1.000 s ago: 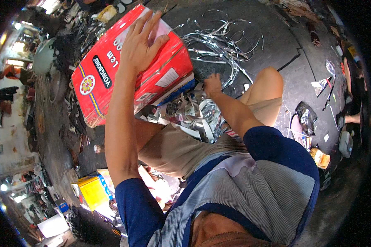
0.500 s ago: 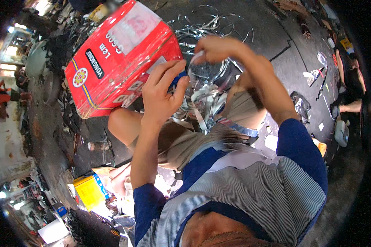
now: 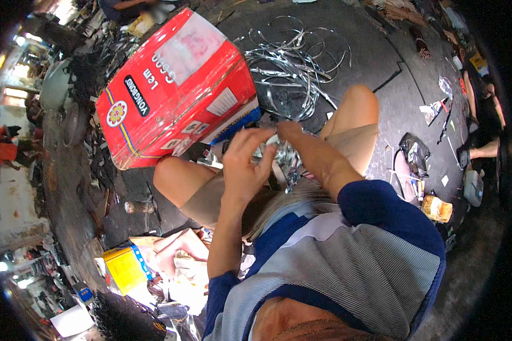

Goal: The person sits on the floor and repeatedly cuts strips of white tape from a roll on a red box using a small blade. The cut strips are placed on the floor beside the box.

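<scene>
Over my lap, my left hand is curled with its fingertips and thumb around a pale piece of strip. Close beside it, my right hand is closed at the top of the same material, its fingers partly hidden. A crumpled bunch of shiny silver strips hangs below and between the hands, onto my lap. Beyond them, loose coils of silver strip lie on the dark floor. To the left of the coils stands a large red carton, tilted in view, near my left knee.
A yellow box and pale scraps lie at lower left. On the right are a black plastic bag, a yellow container and a white jug. Other people's limbs show at the far right and top; a person in red is far left.
Both hands have come back toward my lap, the right one down from the coils beyond. The hands are now close together at the silver bunch. The view has shifted slightly.
</scene>
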Demonstrator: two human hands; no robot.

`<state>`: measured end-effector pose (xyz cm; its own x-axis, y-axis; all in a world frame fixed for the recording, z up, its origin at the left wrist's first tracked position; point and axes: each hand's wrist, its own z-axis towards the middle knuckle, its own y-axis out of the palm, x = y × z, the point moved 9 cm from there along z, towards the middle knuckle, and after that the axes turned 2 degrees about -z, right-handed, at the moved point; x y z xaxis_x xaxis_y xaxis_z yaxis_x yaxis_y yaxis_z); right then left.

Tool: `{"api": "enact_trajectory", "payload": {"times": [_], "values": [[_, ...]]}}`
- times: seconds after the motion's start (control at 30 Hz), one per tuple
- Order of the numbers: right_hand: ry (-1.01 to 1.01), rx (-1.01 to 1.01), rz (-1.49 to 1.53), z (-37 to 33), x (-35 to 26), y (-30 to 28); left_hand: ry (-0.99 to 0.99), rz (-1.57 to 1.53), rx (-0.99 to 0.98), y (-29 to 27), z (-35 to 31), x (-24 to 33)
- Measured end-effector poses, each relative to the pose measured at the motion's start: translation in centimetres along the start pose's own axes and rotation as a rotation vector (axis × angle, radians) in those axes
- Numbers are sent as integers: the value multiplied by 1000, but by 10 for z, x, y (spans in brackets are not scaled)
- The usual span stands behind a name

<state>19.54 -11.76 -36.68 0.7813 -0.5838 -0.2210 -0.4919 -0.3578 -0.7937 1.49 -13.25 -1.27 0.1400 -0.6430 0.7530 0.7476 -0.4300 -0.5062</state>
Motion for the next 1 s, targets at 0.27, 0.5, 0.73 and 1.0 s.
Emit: {"api": "enact_trajectory", "payload": {"times": [0.27, 0.5, 0.73, 1.0], "values": [[-317, 111, -102, -59, -72, -96, -110, -39, 11, 3, -12, -23], [-1124, 132, 231, -222, -137, -203, -95, -110, 101, -9, 11, -25], [-1065, -13, 243, -259, -165, -269, -545, -347, -104, -46, -4, -27], [-1084, -340, 598, -205, -190, -333, -394, -55, 238, -280, -1, -44]]}}
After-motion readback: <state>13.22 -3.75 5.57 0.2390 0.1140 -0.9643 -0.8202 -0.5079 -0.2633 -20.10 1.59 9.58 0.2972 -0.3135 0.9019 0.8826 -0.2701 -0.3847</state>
